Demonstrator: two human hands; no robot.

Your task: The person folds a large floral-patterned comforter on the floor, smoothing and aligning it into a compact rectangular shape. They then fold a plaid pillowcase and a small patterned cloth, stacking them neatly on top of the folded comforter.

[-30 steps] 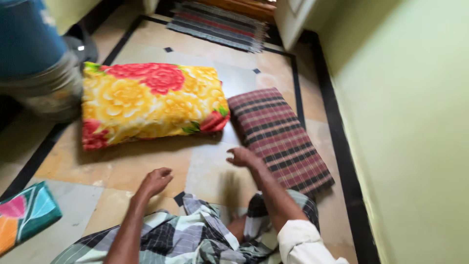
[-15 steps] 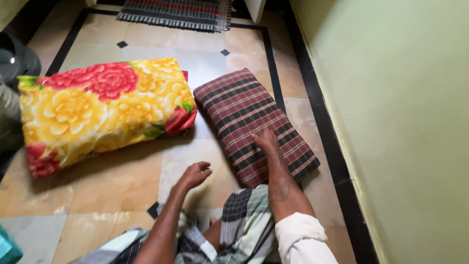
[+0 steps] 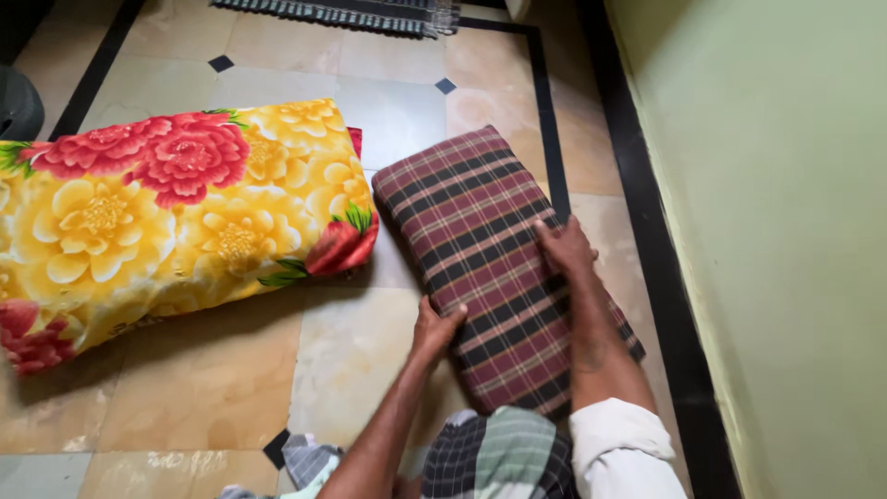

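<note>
A maroon checked cushion [image 3: 480, 240] lies on the tiled floor, angled from upper left to lower right. My left hand [image 3: 437, 325] presses against its left long edge, fingers curled onto it. My right hand [image 3: 565, 251] lies on its right long edge, fingers spread over the top. Both hands hold the cushion between them. To the left lies a big pillow [image 3: 166, 212] with yellow and red flowers, touching the cushion's upper left corner.
A pale green wall [image 3: 785, 231] runs down the right, with a black floor border [image 3: 661, 277] beside it. A striped rug [image 3: 342, 14] lies at the top. My checked cloth wrap [image 3: 499, 457] fills the bottom edge. A dark object [image 3: 17, 102] sits far left.
My left hand moved from the bare floor to the cushion's left edge. My right hand slid to the right edge. The view shifted, so the pillow and cushion look closer.
</note>
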